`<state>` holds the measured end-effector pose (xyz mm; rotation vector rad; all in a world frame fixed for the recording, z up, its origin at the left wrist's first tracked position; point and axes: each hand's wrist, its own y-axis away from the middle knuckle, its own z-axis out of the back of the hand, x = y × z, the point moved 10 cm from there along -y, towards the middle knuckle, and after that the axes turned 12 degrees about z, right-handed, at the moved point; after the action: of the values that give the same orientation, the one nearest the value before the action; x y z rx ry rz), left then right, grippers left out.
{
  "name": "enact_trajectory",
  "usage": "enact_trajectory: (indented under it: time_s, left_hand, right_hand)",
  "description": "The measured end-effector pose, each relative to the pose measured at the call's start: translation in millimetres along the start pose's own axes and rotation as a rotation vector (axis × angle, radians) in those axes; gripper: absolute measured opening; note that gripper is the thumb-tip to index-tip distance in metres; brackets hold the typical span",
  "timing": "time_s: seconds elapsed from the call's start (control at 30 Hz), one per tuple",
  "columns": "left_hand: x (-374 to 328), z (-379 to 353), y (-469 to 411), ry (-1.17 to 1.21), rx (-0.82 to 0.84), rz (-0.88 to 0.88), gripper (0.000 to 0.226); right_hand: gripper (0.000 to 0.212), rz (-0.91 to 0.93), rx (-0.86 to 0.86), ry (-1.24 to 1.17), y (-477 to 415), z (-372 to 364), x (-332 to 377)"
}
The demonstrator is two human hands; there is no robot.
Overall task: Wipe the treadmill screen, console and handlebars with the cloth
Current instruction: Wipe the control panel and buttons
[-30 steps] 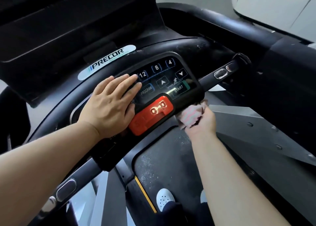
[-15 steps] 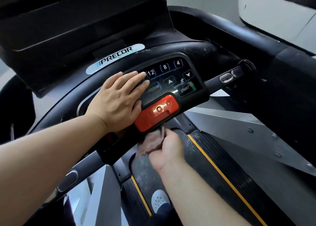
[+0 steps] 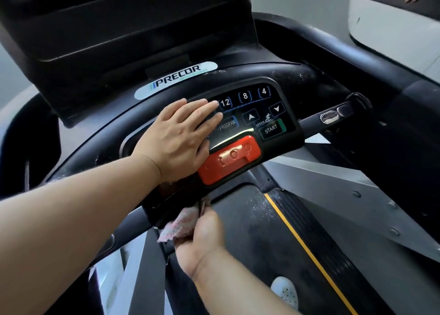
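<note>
The black treadmill console carries a keypad with numbers, PROGRAM and START, and a red stop button below it. My left hand lies flat on the keypad's left part, fingers straight. Under the console's lower left edge my right hand grips a crumpled pink cloth and holds it against the underside. The dark screen housing rises at the top. A handlebar with a metal sensor runs right of the console; another handlebar shows lower left, partly behind my left arm.
The treadmill belt with a yellow side stripe lies below, and a white shoe stands on it. A grey side rail runs on the right. A white machine with another person's hand on it is at the top right.
My right hand has carried the cloth leftward under the console, from below the START corner to the lower left edge. My left hand stays flat on the keypad.
</note>
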<state>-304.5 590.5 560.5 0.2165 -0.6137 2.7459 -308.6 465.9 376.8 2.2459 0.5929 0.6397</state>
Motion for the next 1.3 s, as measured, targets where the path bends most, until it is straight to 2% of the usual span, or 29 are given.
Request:
enact_trajectory:
  time_s: [0.17, 0.27, 0.33, 0.4, 0.5, 0.6, 0.7, 0.8, 0.93, 1.0, 1.1, 1.13, 1.23, 1.3]
  left_hand:
    - [-2, 0, 0, 0.006, 0.015, 0.003, 0.052]
    - [0, -1, 0, -0.004, 0.029, 0.010, 0.052]
    - [-1, -2, -2, 0.014, 0.049, 0.010, 0.052]
    - [-1, -2, -1, 0.032, 0.047, 0.003, 0.052]
    - [-2, 0, -5, 0.064, 0.012, 0.025, 0.048]
    - [-19, 1, -25, 0.131, -0.021, 0.037, 0.038]
    - [-54, -12, -53, 0.179, 0.060, -0.042, 0.041]
    - [-73, -25, -80, 0.155, 0.116, -0.092, 0.045]
    - [-84, -36, -114, 0.107, 0.139, -0.041, 0.050]
    - [-90, -41, -126, 0.094, 0.138, 0.000, 0.050]
    - [-92, -42, -136, 0.094, 0.103, 0.076, 0.048]
    - [-92, -41, -136, 0.101, 0.084, 0.091, 0.047]
    - [-92, -37, -135, 0.130, 0.044, 0.099, 0.039]
    - [-92, -35, -135, 0.133, 0.033, 0.101, 0.035]
  right_hand:
    - [0.053, -0.081, 0.012, 0.022, -6, -3, -19]
    - [0.059, -0.036, -0.033, 0.099, -36, 16, -46]
    - [0.044, -0.063, -0.042, 0.064, -33, 18, -45]
    - [0.031, -0.068, -0.004, -0.003, -9, 7, -17]
    - [0.047, 0.047, -0.045, 0.008, -9, 13, 54]
    - [0.035, 0.179, -0.079, 0.030, -12, 13, 117]
    - [0.042, 0.292, -0.154, -0.035, -16, 30, 180]
    - [0.032, 0.527, -0.210, -0.036, -11, 47, 267]
    - [0.015, 0.818, -0.224, 0.343, -4, 39, 315]
    - [0.028, 1.055, -0.210, 0.587, 19, 27, 323]
    - [0.046, 1.501, -0.006, 1.013, 49, -1, 320]
    - [0.048, 1.569, 0.077, 1.156, 43, -6, 316]
    - [0.044, 1.563, 0.311, 1.469, 11, -17, 325]
    - [0.044, 1.661, 0.386, 1.717, 1, -23, 350]
